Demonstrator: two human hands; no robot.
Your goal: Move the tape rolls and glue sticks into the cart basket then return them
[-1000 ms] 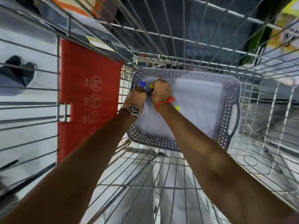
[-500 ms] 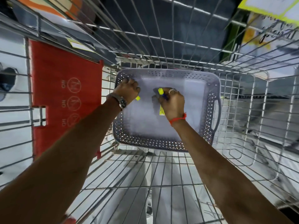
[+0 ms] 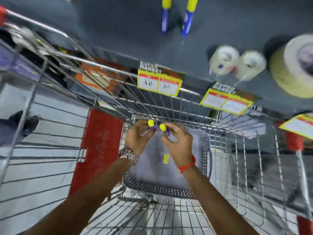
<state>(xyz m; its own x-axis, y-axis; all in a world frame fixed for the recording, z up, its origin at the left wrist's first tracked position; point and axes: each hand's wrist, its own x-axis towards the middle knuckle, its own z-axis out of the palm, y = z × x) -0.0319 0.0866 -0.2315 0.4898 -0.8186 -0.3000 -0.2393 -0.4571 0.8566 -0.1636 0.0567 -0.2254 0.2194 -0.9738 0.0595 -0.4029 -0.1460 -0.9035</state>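
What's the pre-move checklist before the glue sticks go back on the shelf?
1. Left hand grips a glue stick, yellow cap up: ok.
2. Right hand grips the second glue stick: ok.
3. Both hands raised above the grey basket: ok.
4. Shelf spot free beside the two glue sticks already on the shelf: ok, bare shelf on either side.
5. Tape rolls already back on the shelf: ok.
6. Basket holds no more items: cannot tell, hands and forearms hide part of the floor; only a yellow sticker shows.
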